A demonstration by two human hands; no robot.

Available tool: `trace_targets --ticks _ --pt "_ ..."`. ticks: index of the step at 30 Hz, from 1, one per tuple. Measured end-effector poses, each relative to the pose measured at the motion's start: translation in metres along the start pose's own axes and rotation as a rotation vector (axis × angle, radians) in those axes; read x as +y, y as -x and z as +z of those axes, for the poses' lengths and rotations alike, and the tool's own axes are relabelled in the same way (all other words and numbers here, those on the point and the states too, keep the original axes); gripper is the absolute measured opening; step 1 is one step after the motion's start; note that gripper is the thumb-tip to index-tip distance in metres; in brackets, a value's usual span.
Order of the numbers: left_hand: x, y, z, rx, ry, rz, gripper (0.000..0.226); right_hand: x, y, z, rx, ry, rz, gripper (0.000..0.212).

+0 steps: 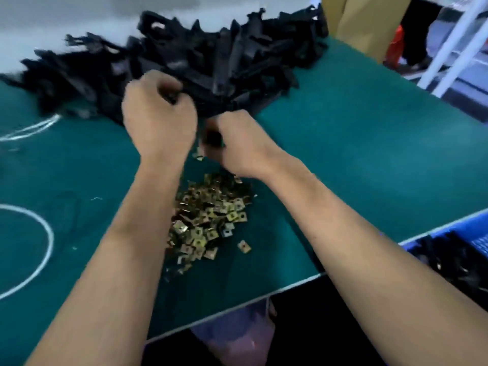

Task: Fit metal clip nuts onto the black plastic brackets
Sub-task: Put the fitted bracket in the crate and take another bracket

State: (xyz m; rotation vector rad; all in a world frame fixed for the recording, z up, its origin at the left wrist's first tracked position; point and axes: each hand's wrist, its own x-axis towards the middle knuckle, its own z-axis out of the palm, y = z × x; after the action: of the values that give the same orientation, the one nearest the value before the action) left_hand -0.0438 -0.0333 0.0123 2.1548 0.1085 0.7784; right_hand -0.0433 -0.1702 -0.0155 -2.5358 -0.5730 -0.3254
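1. A big heap of black brackets lies across the far part of the green tabletop, blurred so single pieces are hard to pick out.
2. The left hand is at the near edge of that heap, fingers curled round the end of a dark bracket that it grips.
3. The right hand sits just beside the left one, nearer the person, with its fingers curled round a small dark piece; what that piece is I cannot tell through the blur.
4. A pile of brass-coloured clip nuts lies on the tabletop between the two forearms, near the front edge. One nut lies just apart on the right of the pile, and a couple more show close under the right hand.
5. The left forearm crosses in front of the left side of the pile and hides part of it.
6. A white cord curves in a loop on the left of the tabletop, and another white strand lies near the heap's left end.
7. A blue bin stands off the right front corner, with dark parts inside.
8. Beyond the tabletop at upper right stand a tan cardboard box, a white frame and something orange.
9. No writing or label can be read anywhere.
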Motion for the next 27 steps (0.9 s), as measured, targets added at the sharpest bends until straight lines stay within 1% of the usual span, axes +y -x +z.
trace_targets --ticks 1,2,3,4,5,6,7,9,11,13,16,18,20,22,24,27 --pt "-0.026 -0.013 -0.011 0.019 -0.113 -0.054 0.032 -0.006 -0.006 0.008 -0.071 -0.024 -0.012 0.017" --pt "-0.050 -0.021 -0.020 -0.005 -0.246 -0.089 0.033 -0.013 -0.013 0.017 -0.131 -0.019 -0.046 0.021" --pt "-0.068 -0.025 -0.023 -0.068 -0.380 -0.100 0.036 -0.019 -0.018 0.025 -0.159 0.013 -0.083 0.024" --pt "-0.084 -0.026 -0.024 -0.145 -0.490 -0.101 0.045 -0.021 -0.023 0.032 -0.152 0.028 -0.098 0.027" --pt "-0.094 -0.026 -0.023 -0.212 -0.552 -0.092 0.058 -0.018 -0.025 0.035 -0.121 0.036 -0.100 0.029" --pt "-0.102 -0.026 -0.019 -0.257 -0.569 -0.079 0.068 -0.010 -0.026 0.036 -0.086 0.030 -0.091 0.031" --pt "-0.106 -0.027 -0.016 -0.275 -0.561 -0.061 0.073 -0.003 -0.026 0.035 -0.054 0.040 -0.082 0.032" --pt "-0.109 -0.029 -0.010 -0.258 -0.518 -0.021 0.072 0.003 -0.027 0.031 -0.048 0.043 -0.035 0.035" --pt "-0.109 -0.031 -0.007 -0.203 -0.436 -0.023 0.064 0.008 -0.027 0.027 -0.125 0.039 0.010 0.036" --pt "-0.110 -0.033 -0.010 -0.148 -0.393 -0.049 0.053 0.010 -0.024 0.025 -0.204 0.006 0.016 0.030" --pt "-0.106 -0.033 -0.017 -0.063 -0.377 -0.102 0.042 0.009 -0.022 0.025 -0.233 -0.002 0.007 0.027" --pt "-0.104 -0.034 -0.025 0.034 -0.339 -0.164 0.035 0.009 -0.022 0.027 -0.215 -0.002 0.008 0.026" --pt "-0.107 -0.035 -0.034 0.162 -0.249 -0.259 0.028 0.009 -0.021 0.028 -0.178 -0.021 0.023 0.024" --pt "-0.112 -0.036 -0.043 0.296 -0.130 -0.325 0.024 0.008 -0.019 0.027 -0.116 -0.131 0.054 0.022" --pt "-0.115 -0.036 -0.050 0.436 -0.002 -0.289 0.026 0.009 -0.017 0.025 -0.044 -0.271 0.087 0.020" --pt "-0.109 -0.037 -0.059 0.637 0.142 -0.156 0.021 0.008 -0.015 0.021 0.008 -0.402 0.121 0.020"
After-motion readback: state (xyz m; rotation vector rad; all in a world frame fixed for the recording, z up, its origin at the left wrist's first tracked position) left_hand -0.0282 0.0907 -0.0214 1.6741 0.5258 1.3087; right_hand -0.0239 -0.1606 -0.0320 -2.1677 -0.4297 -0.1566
